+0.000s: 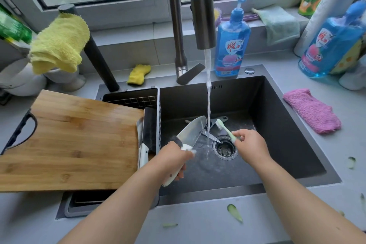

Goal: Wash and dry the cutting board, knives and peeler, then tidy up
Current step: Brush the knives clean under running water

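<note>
My left hand (172,159) grips the white handle of a wide-bladed knife (191,131), blade tilted up and away under the running water (208,105). My right hand (250,145) holds a pale green toothbrush (224,128), bristles pointing toward the blade but apart from it. A second, small knife (211,136) lies on the sink floor beside the drain (225,147), with the peeler (217,120) behind it. The wooden cutting board (73,140) rests across the sink's left side. Another white-handled knife (145,140) with a dark blade lies in the drainer basket.
The dark sink (277,125) sits under the tap (203,16). A blue soap bottle (230,43) stands behind it, a yellow sponge (138,74) to its left. A pink cloth (313,113) lies on the right counter, a yellow cloth (59,43) hangs left. Cucumber peel (234,212) lies on the front counter.
</note>
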{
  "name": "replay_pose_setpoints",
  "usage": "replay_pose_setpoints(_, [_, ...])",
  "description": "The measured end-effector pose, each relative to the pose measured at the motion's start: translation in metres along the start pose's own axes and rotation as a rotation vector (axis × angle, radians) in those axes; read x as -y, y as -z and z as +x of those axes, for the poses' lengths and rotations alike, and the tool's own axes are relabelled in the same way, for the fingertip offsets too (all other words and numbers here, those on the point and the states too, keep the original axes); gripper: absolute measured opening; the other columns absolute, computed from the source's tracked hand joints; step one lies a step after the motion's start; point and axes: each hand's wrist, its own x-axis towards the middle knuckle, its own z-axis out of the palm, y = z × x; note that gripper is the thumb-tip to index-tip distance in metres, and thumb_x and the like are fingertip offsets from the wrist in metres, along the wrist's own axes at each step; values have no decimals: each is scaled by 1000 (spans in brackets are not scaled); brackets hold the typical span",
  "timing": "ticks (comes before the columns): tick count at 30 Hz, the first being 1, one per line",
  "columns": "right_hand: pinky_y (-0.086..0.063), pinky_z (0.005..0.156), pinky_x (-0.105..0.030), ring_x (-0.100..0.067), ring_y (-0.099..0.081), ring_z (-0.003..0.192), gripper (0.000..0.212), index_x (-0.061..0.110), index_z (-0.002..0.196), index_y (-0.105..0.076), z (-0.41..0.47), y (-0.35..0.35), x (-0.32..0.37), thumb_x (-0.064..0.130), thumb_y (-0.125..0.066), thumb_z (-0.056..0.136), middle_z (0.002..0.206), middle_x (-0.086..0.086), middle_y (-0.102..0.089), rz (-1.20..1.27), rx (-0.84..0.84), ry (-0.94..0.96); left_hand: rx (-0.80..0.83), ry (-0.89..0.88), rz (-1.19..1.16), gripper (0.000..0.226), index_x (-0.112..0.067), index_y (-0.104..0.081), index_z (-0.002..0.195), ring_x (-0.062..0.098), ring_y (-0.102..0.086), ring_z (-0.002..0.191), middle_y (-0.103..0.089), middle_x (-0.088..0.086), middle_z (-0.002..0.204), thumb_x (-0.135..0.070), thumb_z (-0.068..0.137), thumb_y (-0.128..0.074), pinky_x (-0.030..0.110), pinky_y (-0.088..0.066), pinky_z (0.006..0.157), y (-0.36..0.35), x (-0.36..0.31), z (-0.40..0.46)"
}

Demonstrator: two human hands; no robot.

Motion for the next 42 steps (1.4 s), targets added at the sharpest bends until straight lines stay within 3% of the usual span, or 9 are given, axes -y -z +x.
replay_pose_setpoints(4, [-33,48,-21,-7,-52,59,22,21,109,-71,-13,-7,8,18,-61,90,74,10,-57,13,1,4,-30,-28,113,49,-9,-43,110,19,-61,55,-66,11,70,-24,79,-78,27,-52,51,1,5,-6])
replay_pose_setpoints(7, [-32,49,-21,-8,-51,62,23,21,111,-70,-19,-9,9,19,-61,90,75,10,-54,27,-2,-7,-7,-43,-22,35,-4,-51,107,22,-67,58,-70,15,72,-16,81,-71,30,-57,57,1,6,-8])
replay_pose_setpoints(12, [-31,48,-23,-9,-52,60,22,23,108,-70,-27,-10,12,19,-60,89,72,10,-56,63,-1,-17,-16,-21,-117,22,-2,-63,100,20,-59,59,-63,12,79,-18,86,-59,22,-48,49,3,4,-15])
replay_pose_setpoints(15, [-33,48,-23,-12,-56,63,22,24,107,-71,-30,-12,15,20,-59,89,83,4,-64,66,-18,-25,22,-28,-160,23,-4,-64,102,19,-59,58,-66,9,78,-20,87,-59,25,-49,53,2,5,-21])
replay_pose_setpoints(19, [-37,52,-24,-15,-56,63,19,22,105,-71,-31,-9,17,20,-59,90,87,-2,-65,94,-100,-43,103,-126,-213,25,-5,-65,98,16,-60,57,-68,10,79,-23,82,-74,24,-50,51,3,8,-29])
replay_pose_setpoints(24, [-40,62,-28,-19,-58,75,19,25,104,-71,-33,-9,17,23,-59,90,95,-4,-64,114,-139,-46,115,-128,-377,10,-1,-64,93,22,-65,62,-71,16,80,-8,85,-63,28,-52,55,14,10,-35])
replay_pose_setpoints(30, [-28,50,-20,-15,-53,74,19,25,106,-70,-37,-18,24,25,-59,91,100,-6,-62,95,-122,-19,-44,-211,-463,11,-1,-66,93,22,-66,64,-70,19,86,-8,84,-63,27,-50,54,36,20,-45])
replay_pose_setpoints(37, [-30,50,-21,-16,-54,74,23,26,107,-71,-40,-26,36,21,-59,88,99,-5,-62,83,-99,-7,-342,-226,-543,13,-10,-69,99,19,-54,55,-65,14,81,-14,90,-61,25,-43,43,90,55,-55])
replay_pose_setpoints(42, [-31,50,-21,-17,-55,73,25,27,106,-71,-40,-31,44,20,-58,87,96,-5,-63,98,-78,-7,-566,-128,-573,25,-6,-70,108,29,-65,84,-71,11,95,-13,85,-70,34,-53,72,109,83,-29])
